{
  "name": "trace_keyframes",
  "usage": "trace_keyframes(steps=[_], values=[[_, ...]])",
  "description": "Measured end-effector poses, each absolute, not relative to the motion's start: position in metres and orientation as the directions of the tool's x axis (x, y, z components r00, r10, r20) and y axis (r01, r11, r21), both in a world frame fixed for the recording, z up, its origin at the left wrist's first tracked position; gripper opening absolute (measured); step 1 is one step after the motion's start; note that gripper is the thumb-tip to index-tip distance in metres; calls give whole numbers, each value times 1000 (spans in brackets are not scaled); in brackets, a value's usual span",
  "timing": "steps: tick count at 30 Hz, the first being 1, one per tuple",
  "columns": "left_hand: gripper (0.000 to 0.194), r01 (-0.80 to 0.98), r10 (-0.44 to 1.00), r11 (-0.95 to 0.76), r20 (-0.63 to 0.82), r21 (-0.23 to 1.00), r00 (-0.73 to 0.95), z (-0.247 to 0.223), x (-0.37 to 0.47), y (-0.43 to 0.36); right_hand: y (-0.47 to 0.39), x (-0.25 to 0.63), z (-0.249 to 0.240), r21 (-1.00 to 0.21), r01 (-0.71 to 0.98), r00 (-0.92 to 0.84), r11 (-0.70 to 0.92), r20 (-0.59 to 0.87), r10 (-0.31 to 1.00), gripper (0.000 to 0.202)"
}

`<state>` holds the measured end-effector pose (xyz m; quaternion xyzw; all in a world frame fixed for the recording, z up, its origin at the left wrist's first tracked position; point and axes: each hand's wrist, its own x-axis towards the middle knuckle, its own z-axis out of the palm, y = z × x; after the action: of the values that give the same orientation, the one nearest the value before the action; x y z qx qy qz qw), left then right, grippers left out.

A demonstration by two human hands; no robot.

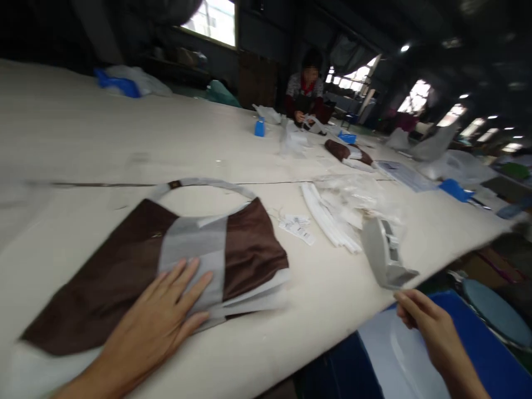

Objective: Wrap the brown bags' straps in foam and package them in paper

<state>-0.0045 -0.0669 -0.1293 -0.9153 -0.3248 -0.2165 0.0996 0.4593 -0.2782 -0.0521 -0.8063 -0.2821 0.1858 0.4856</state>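
A dark brown bag [112, 266] with a grey-white middle band and a pale looped handle lies on the white table [316, 310]. My left hand [166, 310] rests flat on the band, fingers spread. Off the table's front edge, my right hand [428, 321] is closed, with thumb and forefinger together near the foot of a grey tape dispenser [380, 252]; what it pinches, if anything, is too small to tell. White paper tags [298, 227] lie just right of the bag, and a stack of white strips [328, 219] lies between them and the dispenser.
Clear plastic bags [353, 191] lie behind the dispenser. A blue bin [453, 310] with a white sheet stands below the front edge, beside a round stool [496, 310]. Across the table, a person [305, 91] handles material near another brown bag [338, 149].
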Motion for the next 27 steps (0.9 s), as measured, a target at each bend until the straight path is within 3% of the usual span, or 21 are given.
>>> trace_keyframes(steps=[2, 4, 6, 8, 10, 12, 14, 19, 23, 27], values=[[64, 628, 528, -768, 430, -128, 732, -119, -1, -74, -265, 442, -22, -806, 507, 503, -305, -11, 864, 33], [64, 649, 564, -750, 391, -128, 728, -114, 2, -78, -243, 414, 11, -775, 618, 108, -133, -84, 991, 27], [66, 672, 600, -734, 371, -98, 709, -112, 2, -80, -212, 375, 38, -808, 588, -293, 36, -172, 941, 22], [67, 682, 618, -728, 362, -71, 698, -113, 2, -83, -172, 330, 54, -855, 496, -613, 151, -221, 759, 22], [66, 683, 623, -729, 364, -53, 693, -113, 2, -85, -123, 288, 54, -866, 459, -746, 197, -255, 615, 26], [66, 684, 622, -728, 374, -49, 688, -114, 2, -86, -71, 255, 43, -860, 470, -794, 201, -312, 522, 21], [65, 687, 621, -725, 384, -49, 684, -113, 3, -87, -25, 232, 30, -772, 573, -776, 275, -404, 484, 17], [63, 693, 632, -721, 400, -11, 664, -113, 3, -88, 34, 195, 15, -399, 747, -652, 531, -594, 471, 15], [62, 695, 641, -718, 415, 26, 646, -113, 3, -89, 35, 176, 18, -115, 730, -568, 673, -650, 505, 11], [61, 692, 645, -720, 415, 51, 642, -114, 4, -90, 29, 162, 15, 41, 676, -549, 736, -638, 540, 13]])
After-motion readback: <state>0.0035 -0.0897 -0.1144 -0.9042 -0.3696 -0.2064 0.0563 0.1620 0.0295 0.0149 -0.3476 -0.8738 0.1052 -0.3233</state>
